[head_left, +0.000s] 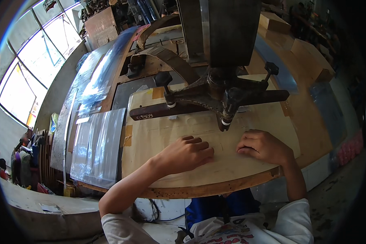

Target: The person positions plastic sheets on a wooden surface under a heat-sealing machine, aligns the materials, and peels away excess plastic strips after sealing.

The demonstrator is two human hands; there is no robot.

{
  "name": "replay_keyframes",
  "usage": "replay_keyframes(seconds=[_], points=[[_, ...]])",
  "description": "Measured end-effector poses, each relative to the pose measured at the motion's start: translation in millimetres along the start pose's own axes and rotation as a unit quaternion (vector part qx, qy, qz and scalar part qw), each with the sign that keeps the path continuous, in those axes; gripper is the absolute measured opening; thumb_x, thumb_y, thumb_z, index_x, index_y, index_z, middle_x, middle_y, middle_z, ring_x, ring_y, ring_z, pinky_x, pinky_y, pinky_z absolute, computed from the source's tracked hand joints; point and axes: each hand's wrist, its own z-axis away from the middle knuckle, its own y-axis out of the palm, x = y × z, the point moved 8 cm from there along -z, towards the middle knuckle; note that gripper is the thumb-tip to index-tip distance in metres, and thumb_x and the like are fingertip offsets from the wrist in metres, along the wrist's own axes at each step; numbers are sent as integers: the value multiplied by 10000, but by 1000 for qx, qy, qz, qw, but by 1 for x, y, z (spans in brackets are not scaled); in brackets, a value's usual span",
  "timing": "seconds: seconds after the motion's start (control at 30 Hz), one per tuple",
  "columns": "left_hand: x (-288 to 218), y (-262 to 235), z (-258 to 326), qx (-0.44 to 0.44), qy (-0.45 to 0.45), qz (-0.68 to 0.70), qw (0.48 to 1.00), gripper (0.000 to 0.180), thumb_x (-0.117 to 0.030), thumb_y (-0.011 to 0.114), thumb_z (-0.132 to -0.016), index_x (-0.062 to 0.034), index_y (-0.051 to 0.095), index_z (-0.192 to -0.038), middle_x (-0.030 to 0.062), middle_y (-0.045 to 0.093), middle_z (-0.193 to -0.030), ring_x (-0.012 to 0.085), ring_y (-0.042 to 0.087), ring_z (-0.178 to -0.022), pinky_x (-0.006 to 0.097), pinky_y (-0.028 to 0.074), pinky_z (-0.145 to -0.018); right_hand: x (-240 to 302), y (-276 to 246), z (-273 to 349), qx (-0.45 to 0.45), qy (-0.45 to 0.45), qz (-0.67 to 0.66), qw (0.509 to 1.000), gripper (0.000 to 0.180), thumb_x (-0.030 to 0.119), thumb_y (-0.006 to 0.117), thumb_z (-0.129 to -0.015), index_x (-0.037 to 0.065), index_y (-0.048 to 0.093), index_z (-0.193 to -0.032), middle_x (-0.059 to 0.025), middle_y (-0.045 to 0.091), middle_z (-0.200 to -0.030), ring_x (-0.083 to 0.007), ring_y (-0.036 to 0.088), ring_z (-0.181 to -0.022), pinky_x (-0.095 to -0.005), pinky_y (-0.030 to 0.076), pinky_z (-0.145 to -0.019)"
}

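Both my hands rest low over the pale board point(150, 140) on the worktable, just in front of a dark metal bar point(150, 112). My left hand point(187, 153) is palm down with curled fingers; its fingertips are mostly hidden. To the right, my right hand point(262, 146) has thumb and fingers drawn together in a pinch close to the board's surface. Anything between either hand's fingers cannot be made out. Faint glossy lines on the board suggest a thin clear sheet, though its outline is unclear. Above hangs a black press head point(223, 91) with knobs.
Clear plastic sheets point(97, 150) lie in a stack on the left, with more film point(110, 69) behind. A thick machine column point(234, 32) rises at the back centre. Cardboard boxes point(311, 59) stand at the back right. Brown tape point(128, 135) marks the board's left edge.
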Motion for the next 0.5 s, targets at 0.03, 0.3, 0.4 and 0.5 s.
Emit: replay_keyframes(seconds=[0.03, 0.3, 0.4, 0.5], points=[[0, -1, -1, 3, -3, -4, 1000, 149, -225, 709, -947, -88, 649, -946, 32, 635, -817, 241, 658, -804, 377, 557, -758, 1, -1, 0, 0, -2, 3, 1000, 136, 216, 716, -939, 91, 743, -988, -62, 663, -914, -263, 666, -851, -380, 541, -794], [0, -4, -1, -2, -18, -13, 1000, 153, -228, 711, -946, -88, 649, -935, 37, 626, -800, 238, 657, -799, 377, 553, -744, 3, -2, 1, 2, -8, 11, 1000, 140, 226, 715, -935, 97, 744, -982, -67, 651, -895, -267, 661, -841, -389, 538, -794], [1, -4, -3, 1, -15, -23, 1000, 151, -231, 709, -947, -93, 650, -934, 37, 631, -805, 240, 662, -808, 379, 554, -746, 3, -3, 1, -2, -9, 15, 1000, 142, 229, 712, -937, 97, 745, -979, -69, 649, -891, -271, 659, -845, -391, 537, -796], [1, -1, 0, -5, -4, -18, 1000, 145, -231, 702, -950, -98, 650, -934, 35, 640, -817, 241, 666, -817, 380, 558, -750, 5, -1, 1, 3, -11, 20, 1000, 144, 230, 710, -938, 96, 744, -980, -71, 649, -891, -275, 658, -850, -392, 537, -796]])
